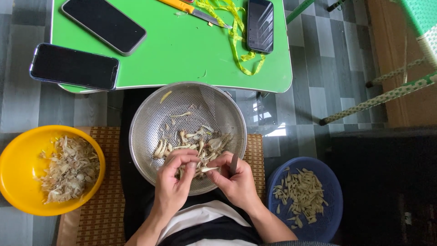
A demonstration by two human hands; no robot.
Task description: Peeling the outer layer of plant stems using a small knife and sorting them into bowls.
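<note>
We see the green table (173, 50) far, w/ 3 dark phones; near it the steel colander (150, 123) on our lap; yellow bowl (13, 173) left, blue bowl (282, 177) right; left hand (173, 180) & right hand (234, 180) both pinch pale floret pieces (200, 169) inside the colander.

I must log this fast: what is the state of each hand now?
Left hand: fingers closed on a pale piece over the colander.
Right hand: gripping a small knife.
</note>
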